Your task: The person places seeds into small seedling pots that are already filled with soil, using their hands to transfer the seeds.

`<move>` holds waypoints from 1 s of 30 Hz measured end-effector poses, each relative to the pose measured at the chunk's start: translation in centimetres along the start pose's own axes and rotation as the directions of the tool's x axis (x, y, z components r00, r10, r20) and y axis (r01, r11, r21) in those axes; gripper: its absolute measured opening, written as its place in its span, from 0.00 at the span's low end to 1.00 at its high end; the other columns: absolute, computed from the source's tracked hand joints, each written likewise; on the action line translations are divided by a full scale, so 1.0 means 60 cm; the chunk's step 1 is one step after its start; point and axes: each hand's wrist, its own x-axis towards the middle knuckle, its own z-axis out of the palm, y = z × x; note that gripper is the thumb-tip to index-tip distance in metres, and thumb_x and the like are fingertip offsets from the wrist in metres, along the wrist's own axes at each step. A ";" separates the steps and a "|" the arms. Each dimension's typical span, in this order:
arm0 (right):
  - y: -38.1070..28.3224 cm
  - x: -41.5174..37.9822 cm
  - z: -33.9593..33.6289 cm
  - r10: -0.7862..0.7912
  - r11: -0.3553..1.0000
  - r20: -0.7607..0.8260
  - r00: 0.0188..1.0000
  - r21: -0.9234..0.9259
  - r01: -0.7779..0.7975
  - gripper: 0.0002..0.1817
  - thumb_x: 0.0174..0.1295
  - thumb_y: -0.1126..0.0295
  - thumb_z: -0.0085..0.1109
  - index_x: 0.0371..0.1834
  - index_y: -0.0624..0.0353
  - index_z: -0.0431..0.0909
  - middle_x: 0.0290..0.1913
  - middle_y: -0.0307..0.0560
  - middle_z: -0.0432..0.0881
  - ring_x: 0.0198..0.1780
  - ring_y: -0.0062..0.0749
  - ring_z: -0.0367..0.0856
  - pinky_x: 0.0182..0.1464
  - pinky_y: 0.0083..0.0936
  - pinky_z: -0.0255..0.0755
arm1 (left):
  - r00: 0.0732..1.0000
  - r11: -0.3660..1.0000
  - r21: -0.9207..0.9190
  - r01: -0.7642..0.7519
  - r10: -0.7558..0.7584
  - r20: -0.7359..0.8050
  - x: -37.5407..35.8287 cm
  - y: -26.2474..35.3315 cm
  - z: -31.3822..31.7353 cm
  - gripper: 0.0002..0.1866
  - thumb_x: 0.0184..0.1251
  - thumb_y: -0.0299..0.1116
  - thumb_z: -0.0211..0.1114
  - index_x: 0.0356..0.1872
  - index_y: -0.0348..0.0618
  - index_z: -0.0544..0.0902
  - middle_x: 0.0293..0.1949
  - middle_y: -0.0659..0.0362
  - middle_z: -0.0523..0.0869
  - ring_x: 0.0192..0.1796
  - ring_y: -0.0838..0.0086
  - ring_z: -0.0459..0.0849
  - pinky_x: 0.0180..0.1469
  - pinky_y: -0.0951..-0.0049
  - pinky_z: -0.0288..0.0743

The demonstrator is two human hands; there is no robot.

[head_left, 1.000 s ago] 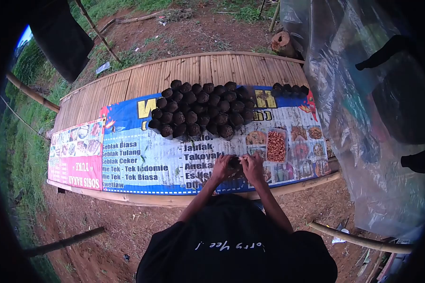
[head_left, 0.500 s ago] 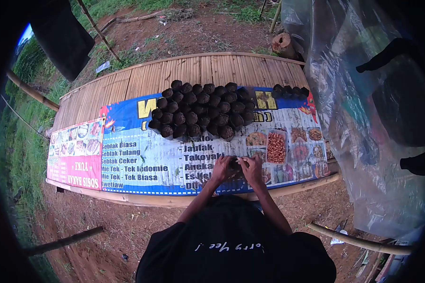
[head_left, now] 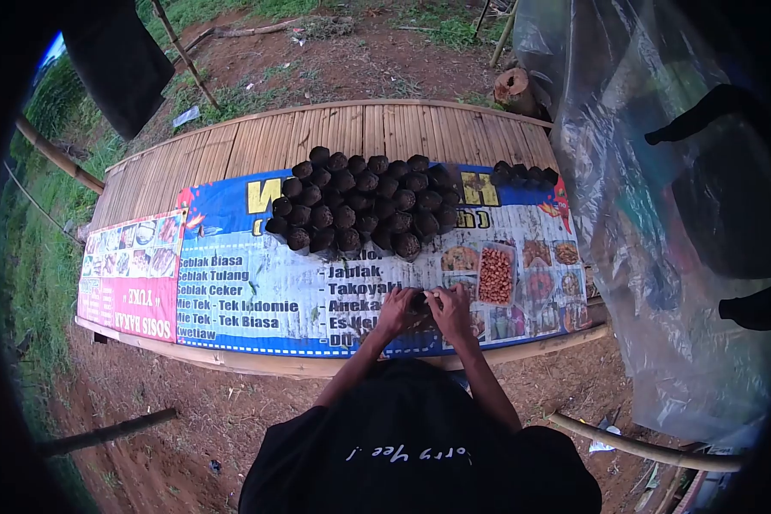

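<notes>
At the near edge of the table, my left hand (head_left: 396,312) curls around the side of a small black planting bag (head_left: 418,302), largely covered by my fingers. My right hand (head_left: 451,308) meets it from the other side, its fingers pinched together at the bag's rim; whatever lies between the fingertips is too small to make out. Just right of my right hand is a clear plastic tray (head_left: 497,274) holding reddish-brown peanut-like seeds. Beyond my hands, many soil-filled black planting bags (head_left: 364,201) stand upright, packed closely together.
A printed banner (head_left: 231,295) covers much of the bamboo table (head_left: 317,135). Several more black bags (head_left: 523,176) stand at the far right. Clear plastic sheeting (head_left: 625,283) hangs along the right side. Bamboo poles (head_left: 111,433) jut in near the ground.
The view has shifted slightly. Both hands stay around the same bag, the right fingers shifting a little at its rim.
</notes>
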 end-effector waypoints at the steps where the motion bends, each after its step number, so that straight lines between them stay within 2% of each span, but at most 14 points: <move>1: 0.000 0.002 -0.003 -0.007 1.000 -0.003 1.000 -0.005 0.007 0.09 0.59 0.64 0.64 0.35 0.58 0.83 0.31 0.47 0.80 0.39 0.42 0.72 0.46 0.39 0.67 | 1.000 1.000 -0.003 -0.001 0.001 0.007 0.001 -0.003 0.002 0.34 0.44 0.41 0.75 0.56 0.46 0.75 0.48 0.56 0.80 0.50 0.58 0.75 0.54 0.58 0.67; 4: 0.001 -0.002 -0.004 -0.026 0.997 0.043 0.999 0.076 0.023 0.09 0.59 0.65 0.63 0.35 0.59 0.83 0.31 0.47 0.80 0.39 0.42 0.72 0.46 0.39 0.67 | 1.000 1.000 -0.012 0.003 -0.003 0.011 -0.003 -0.008 0.007 0.35 0.44 0.41 0.76 0.57 0.45 0.74 0.49 0.56 0.79 0.51 0.58 0.75 0.54 0.57 0.66; 6: 0.004 0.001 -0.008 -0.030 0.999 0.055 0.998 -0.032 0.032 0.09 0.60 0.65 0.63 0.34 0.59 0.83 0.32 0.48 0.80 0.39 0.42 0.72 0.46 0.39 0.67 | 0.998 0.998 0.024 -0.056 0.056 -0.027 -0.001 -0.007 0.005 0.34 0.44 0.41 0.75 0.56 0.47 0.74 0.47 0.57 0.79 0.49 0.59 0.75 0.52 0.60 0.67; 9: 0.002 0.004 -0.007 -0.032 0.999 0.012 0.999 0.043 0.032 0.08 0.60 0.65 0.62 0.34 0.59 0.82 0.32 0.48 0.81 0.39 0.42 0.72 0.46 0.39 0.67 | 1.000 1.000 -0.005 -0.025 0.025 -0.019 0.000 -0.003 0.002 0.32 0.45 0.41 0.74 0.55 0.46 0.75 0.47 0.57 0.80 0.49 0.59 0.75 0.52 0.60 0.67; 16: 0.002 0.001 -0.006 0.003 1.000 0.076 0.997 -0.017 -0.001 0.08 0.60 0.66 0.62 0.34 0.59 0.82 0.31 0.48 0.81 0.38 0.43 0.72 0.46 0.39 0.68 | 0.999 0.999 0.005 -0.037 0.038 -0.027 -0.003 0.000 0.001 0.31 0.46 0.41 0.74 0.54 0.46 0.75 0.47 0.57 0.80 0.49 0.59 0.75 0.51 0.60 0.67; 18: -0.005 0.000 -0.007 -0.014 0.998 -0.013 1.000 0.059 0.015 0.07 0.60 0.67 0.62 0.35 0.58 0.83 0.32 0.47 0.82 0.38 0.43 0.73 0.46 0.38 0.68 | 0.999 0.999 0.001 -0.035 0.035 -0.024 -0.001 -0.003 0.003 0.32 0.46 0.42 0.74 0.54 0.46 0.75 0.47 0.57 0.80 0.49 0.59 0.75 0.51 0.60 0.67; 21: -0.002 -0.012 0.006 0.027 0.996 0.053 0.998 0.078 -0.031 0.06 0.61 0.67 0.61 0.35 0.58 0.83 0.33 0.46 0.83 0.38 0.42 0.73 0.48 0.37 0.67 | 0.998 0.999 -0.005 -0.043 0.043 -0.039 0.002 -0.007 0.008 0.32 0.45 0.42 0.74 0.55 0.46 0.75 0.47 0.57 0.80 0.49 0.59 0.75 0.52 0.60 0.68; 24: -0.002 -0.015 0.004 0.055 0.987 0.025 0.998 0.152 -0.058 0.06 0.61 0.68 0.61 0.36 0.58 0.83 0.34 0.45 0.83 0.38 0.41 0.73 0.49 0.36 0.67 | 0.999 1.000 -0.014 -0.026 0.026 -0.023 0.001 -0.004 0.005 0.33 0.45 0.41 0.74 0.55 0.46 0.75 0.48 0.57 0.80 0.49 0.59 0.75 0.52 0.60 0.68; 27: -0.004 -0.018 0.008 0.038 0.996 0.013 0.999 0.077 -0.039 0.07 0.62 0.68 0.61 0.36 0.58 0.83 0.34 0.45 0.83 0.38 0.41 0.73 0.49 0.36 0.67 | 1.000 1.000 -0.013 -0.020 0.020 -0.023 0.001 -0.005 0.007 0.33 0.44 0.41 0.74 0.55 0.46 0.75 0.49 0.57 0.80 0.49 0.59 0.75 0.52 0.60 0.68; 30: -0.005 -0.020 0.006 0.089 0.989 0.064 0.994 0.110 -0.095 0.07 0.62 0.67 0.60 0.37 0.59 0.82 0.34 0.45 0.83 0.39 0.42 0.73 0.48 0.36 0.67 | 0.998 0.998 0.006 -0.055 0.056 -0.039 0.000 -0.005 0.005 0.34 0.44 0.41 0.75 0.56 0.46 0.75 0.49 0.57 0.80 0.49 0.58 0.75 0.52 0.59 0.67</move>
